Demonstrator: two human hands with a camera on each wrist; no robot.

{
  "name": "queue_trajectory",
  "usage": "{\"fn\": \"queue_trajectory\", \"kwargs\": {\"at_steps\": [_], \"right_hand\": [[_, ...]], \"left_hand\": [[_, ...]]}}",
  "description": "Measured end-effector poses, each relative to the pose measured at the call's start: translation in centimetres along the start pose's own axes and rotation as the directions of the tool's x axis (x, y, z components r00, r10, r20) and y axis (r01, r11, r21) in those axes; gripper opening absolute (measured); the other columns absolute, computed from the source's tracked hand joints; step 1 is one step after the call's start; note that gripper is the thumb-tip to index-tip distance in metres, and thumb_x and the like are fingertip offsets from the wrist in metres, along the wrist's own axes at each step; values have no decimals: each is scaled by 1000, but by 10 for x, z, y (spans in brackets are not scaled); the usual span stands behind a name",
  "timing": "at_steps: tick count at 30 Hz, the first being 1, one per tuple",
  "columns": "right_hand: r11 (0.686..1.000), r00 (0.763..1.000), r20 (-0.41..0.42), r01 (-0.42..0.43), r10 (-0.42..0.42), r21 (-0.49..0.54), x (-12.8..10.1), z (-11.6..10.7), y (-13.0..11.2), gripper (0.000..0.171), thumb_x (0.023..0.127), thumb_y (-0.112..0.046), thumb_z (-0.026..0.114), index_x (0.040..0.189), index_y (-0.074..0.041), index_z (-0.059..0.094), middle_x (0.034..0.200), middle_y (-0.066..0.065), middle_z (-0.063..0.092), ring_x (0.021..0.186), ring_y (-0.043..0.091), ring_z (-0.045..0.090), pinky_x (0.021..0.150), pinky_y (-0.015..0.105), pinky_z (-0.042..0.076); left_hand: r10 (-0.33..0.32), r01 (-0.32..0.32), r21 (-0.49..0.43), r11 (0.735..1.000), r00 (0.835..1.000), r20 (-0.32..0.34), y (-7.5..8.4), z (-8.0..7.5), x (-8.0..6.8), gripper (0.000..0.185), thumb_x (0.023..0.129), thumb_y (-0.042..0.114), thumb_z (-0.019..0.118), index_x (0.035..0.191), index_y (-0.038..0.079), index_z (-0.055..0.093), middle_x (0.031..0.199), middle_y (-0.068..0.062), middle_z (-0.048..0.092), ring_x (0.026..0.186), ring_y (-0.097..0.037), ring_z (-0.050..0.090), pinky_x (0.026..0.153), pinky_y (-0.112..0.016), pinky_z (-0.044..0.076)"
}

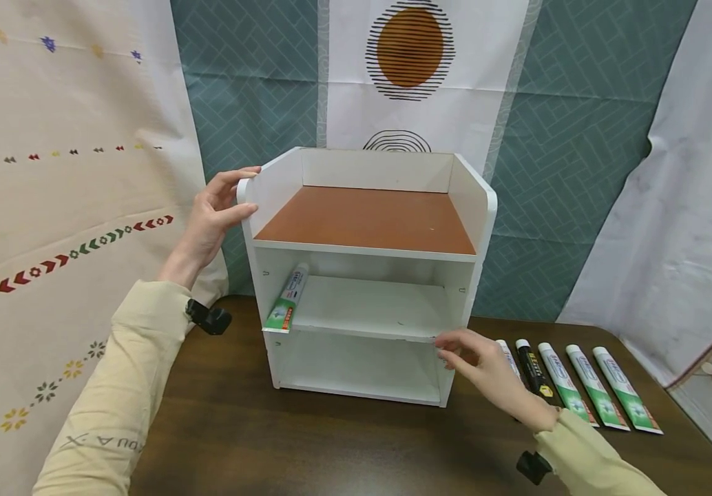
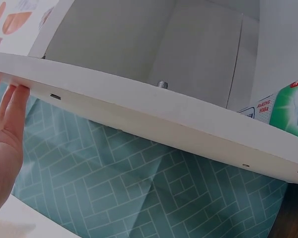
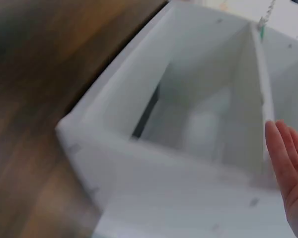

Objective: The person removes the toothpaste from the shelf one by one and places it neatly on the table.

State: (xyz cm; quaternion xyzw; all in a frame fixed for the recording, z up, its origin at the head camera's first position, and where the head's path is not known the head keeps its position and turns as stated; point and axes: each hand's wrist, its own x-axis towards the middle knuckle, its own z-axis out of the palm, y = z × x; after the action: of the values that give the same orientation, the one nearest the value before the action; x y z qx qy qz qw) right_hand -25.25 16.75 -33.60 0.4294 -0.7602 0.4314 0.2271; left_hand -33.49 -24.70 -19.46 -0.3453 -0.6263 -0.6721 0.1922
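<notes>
My left hand [image 1: 210, 213] grips the upper left side panel of a small white shelf unit [image 1: 371, 251]. In the left wrist view, the fingers [image 2: 12, 114] lie along the panel's outer face. A green and white toothpaste tube [image 1: 288, 300] lies at the left of the middle shelf, its flat end at the front edge; part of it also shows in the left wrist view. My right hand [image 1: 486, 368], fingers slightly bent and holding nothing, is by the right front of the middle shelf [image 1: 368, 303]. Whether its fingertips touch the shelf, I cannot tell.
Several toothpaste tubes [image 1: 625, 389] lie in a row on the brown table [image 1: 343, 448], right of the shelf unit; one is black [image 1: 536, 372]. The leftmost is partly behind my right hand. Fabric curtains [image 1: 579, 172] hang behind and at both sides.
</notes>
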Motion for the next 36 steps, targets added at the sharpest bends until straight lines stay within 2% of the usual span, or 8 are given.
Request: {"fn": "queue_trajectory", "kwargs": {"at_steps": [4, 6, 11, 18, 22, 26, 32, 36], "right_hand": [[998, 998, -14, 63, -62, 32, 20, 17, -9, 28, 72, 21, 62, 96, 6, 60, 86, 10, 60, 68, 20, 58, 49, 34, 50], [998, 998, -9, 56, -56, 43, 31, 24, -15, 27, 73, 19, 62, 96, 5, 61, 86, 12, 60, 68, 21, 58, 50, 34, 50], [995, 997, 44, -66, 63, 71, 59, 45, -23, 20, 80, 10, 62, 99, 2, 61, 90, 16, 61, 74, 26, 59, 57, 32, 50], [963, 974, 137, -203, 180, 175, 89, 84, -3, 21, 85, -5, 62, 105, 2, 60, 93, 9, 62, 72, 24, 61, 61, 32, 50], [934, 951, 207, -276, 231, 226, 106, 102, -5, 25, 86, -9, 62, 108, 3, 59, 97, 7, 61, 77, 23, 61, 64, 37, 51], [895, 920, 263, -358, 290, 267, 124, 119, -10, 30, 86, -9, 62, 113, 4, 57, 105, 14, 59, 84, 26, 60, 67, 38, 50], [850, 864, 296, -478, 408, 222, 144, 139, -14, 30, 85, -10, 64, 113, 0, 60, 99, 9, 61, 79, 18, 61, 65, 27, 50], [827, 828, 322, -531, 459, 185, 153, 147, -14, 29, 84, -14, 65, 111, -4, 62, 92, 4, 61, 75, 14, 61, 63, 26, 49]], "left_hand": [[-2, 2, 4, 1000, 1000, 0, 1, 0, 0, 41, 82, -7, 59, 119, 10, 57, 134, -10, 40, 116, -28, 38, 80, -31, 43], [-1, 1, 8, 1000, 1000, 0, 2, 0, 0, 41, 82, -7, 59, 119, 10, 57, 134, -10, 41, 116, -28, 39, 80, -31, 43], [8, -8, 9, 1000, 1000, -3, 2, -1, -1, 41, 82, -8, 59, 119, 10, 57, 134, -10, 41, 116, -28, 39, 80, -31, 43], [3, -3, 19, 1000, 1000, 0, 1, 0, -1, 41, 82, -6, 60, 119, 11, 58, 133, -10, 41, 116, -27, 39, 81, -31, 43], [12, -12, 19, 1000, 1000, 2, 2, 0, 0, 40, 82, -6, 60, 118, 11, 58, 133, -10, 41, 116, -28, 39, 80, -31, 43], [18, -18, 16, 1000, 1000, 6, 1, -1, 0, 40, 82, -6, 60, 118, 11, 58, 134, -10, 41, 116, -28, 38, 80, -32, 43], [22, -22, 17, 1000, 1000, 16, 0, -2, 1, 41, 82, -7, 60, 119, 10, 57, 134, -10, 41, 116, -28, 38, 79, -32, 43], [25, -25, 18, 1000, 1000, 14, 0, -2, 1, 41, 82, -6, 60, 119, 10, 57, 134, -10, 41, 116, -28, 38, 79, -32, 43]]}}
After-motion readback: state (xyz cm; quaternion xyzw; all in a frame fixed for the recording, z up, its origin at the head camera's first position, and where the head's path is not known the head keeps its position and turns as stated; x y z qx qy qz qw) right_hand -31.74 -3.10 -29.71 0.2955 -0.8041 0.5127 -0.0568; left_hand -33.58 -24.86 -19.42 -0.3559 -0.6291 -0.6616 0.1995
